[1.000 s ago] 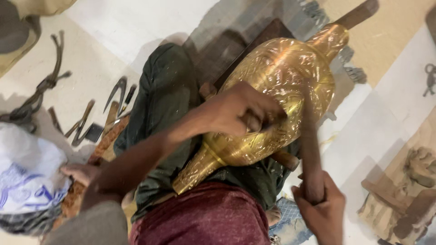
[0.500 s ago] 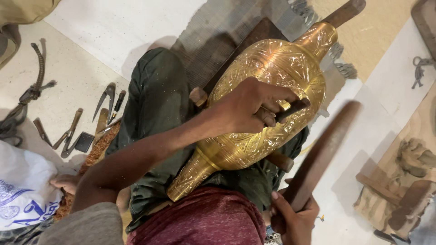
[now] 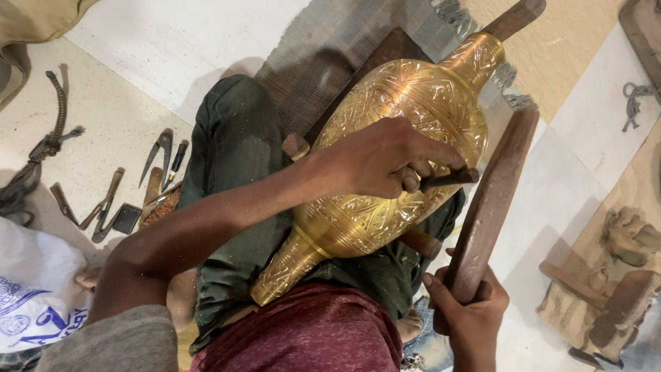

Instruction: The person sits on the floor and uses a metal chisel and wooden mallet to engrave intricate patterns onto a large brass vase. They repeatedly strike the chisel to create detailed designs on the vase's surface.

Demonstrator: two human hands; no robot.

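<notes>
Left hand: the left hand (image 3: 385, 162) is laid on the upper right side of the brass vase (image 3: 385, 172), its fingers curled tight around a dark chisel (image 3: 447, 180) whose tip is pressed against the engraved surface.
Right hand: the right hand (image 3: 468, 313) is seen near the lower right edge, closed in a fist around the near end of a long wooden mallet (image 3: 492, 203), which is raised just right of the vase and is not seen to touch it.
Vase position: the vase is laid tilted across the lap, its narrow neck (image 3: 478, 58) pointing far right and its flared foot (image 3: 279, 279) near, against the maroon shirt (image 3: 310, 334).
Support: a wooden rod (image 3: 513, 17) is seen emerging beyond the neck, and a dark board (image 3: 385, 52) is laid under the far part of the vase.
Left side: hand tools (image 3: 124, 196) are scattered on the pale floor (image 3: 110, 110), well apart from the vase; a white bag (image 3: 34, 289) is lying at the near left edge.
Right side: a strip of bare floor is left between the mallet and a carved wooden piece (image 3: 613, 275) at the right edge.
Far edge: a fringed mat (image 3: 358, 27) is spread under the board.
</notes>
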